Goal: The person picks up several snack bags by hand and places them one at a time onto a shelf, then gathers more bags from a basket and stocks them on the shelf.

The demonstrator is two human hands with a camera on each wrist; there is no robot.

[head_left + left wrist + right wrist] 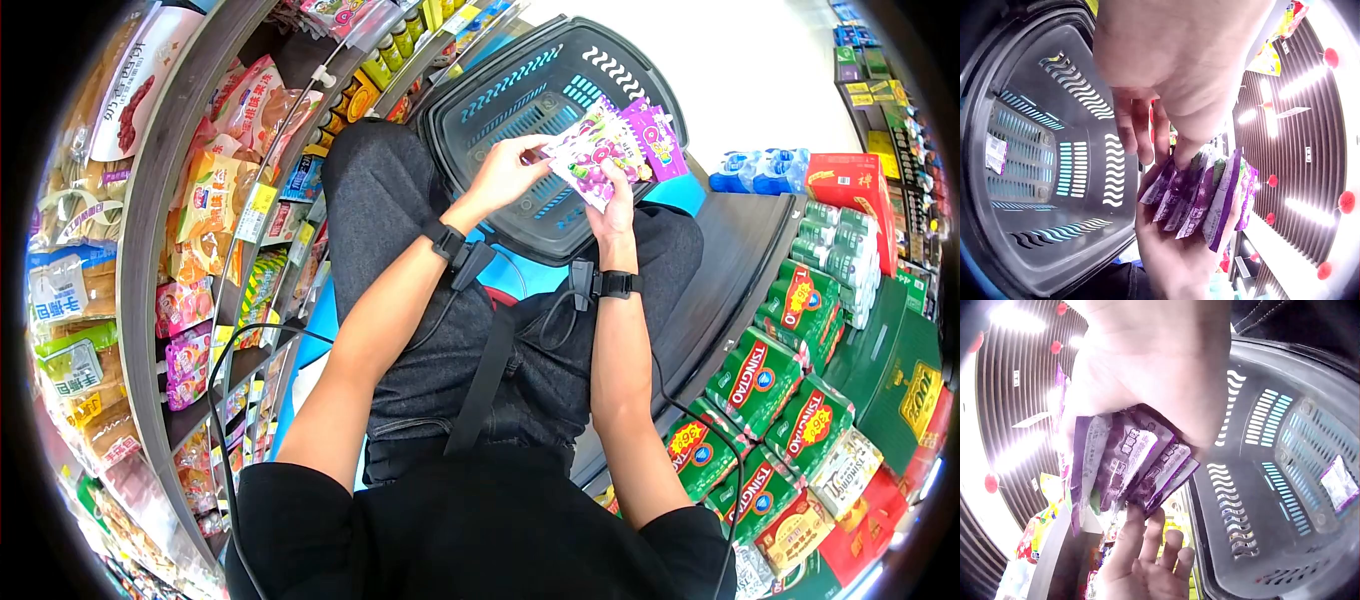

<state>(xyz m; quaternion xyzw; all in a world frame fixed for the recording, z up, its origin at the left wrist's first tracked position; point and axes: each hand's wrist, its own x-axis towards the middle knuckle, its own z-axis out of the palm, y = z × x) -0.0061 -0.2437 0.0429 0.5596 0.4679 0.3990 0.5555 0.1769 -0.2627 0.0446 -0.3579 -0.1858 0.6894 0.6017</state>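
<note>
My right hand (615,205) grips a fanned bunch of purple-and-white grape candy packets (597,160), its thumb lying across their front. At the bunch's left edge, my left hand (508,178) pinches a packet corner between thumb and fingertips. In the right wrist view, the left fingers (1147,550) touch the lower corners of the packets (1129,453), with the outer fingers bent loosely. Below both hands is a dark grey shopping basket (455,130) with slotted walls. One small purple-and-white packet (1340,484) lies on the basket's floor.
Shelves of bagged snacks (215,200) rise close on the left. Stacked green beer packs (755,375) stand to the right, beside a dark ledge (735,230). Bottled water packs (760,172) and a red box (850,190) are beyond. Cables (225,400) run along both arms.
</note>
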